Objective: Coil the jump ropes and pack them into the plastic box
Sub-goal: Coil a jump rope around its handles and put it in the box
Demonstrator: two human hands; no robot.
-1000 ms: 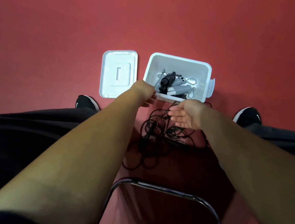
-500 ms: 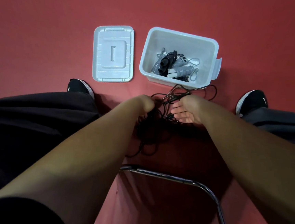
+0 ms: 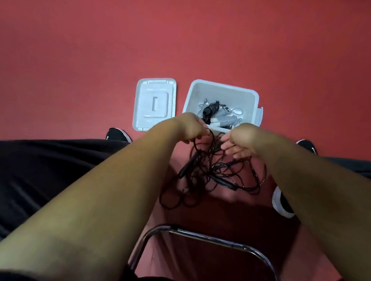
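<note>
- Head view: the left hand [image 3: 192,127] is raised above the floor [image 3: 76,41], with its fingers curled round several strands of the black jump rope [image 3: 213,174]. This grip lifts the upper loops so the tangle hangs and can spread under its own weight.
- The right hand [image 3: 239,140] is spread with its fingers nearly straight and grasps nothing. The fingertips lie among the upper strands, probably to pick out one loop for coiling.
- The black jump rope is uncoiled. Its loops and slim handles trail down to the floor between the person's legs, on the near side of the plastic box [image 3: 248,101].
- The plastic box stands open on the floor just beyond both hands, within reach from the seated position. Grey-handled ropes [image 3: 225,120] already lie inside it.
- The lid [image 3: 154,104] lies flat beside the box on its left and does not touch it, so the opening stays unobstructed.
- Judged step: untangling, with coiling not yet begun. Pulling hard on a single strand is likely to tighten the knots.
</note>
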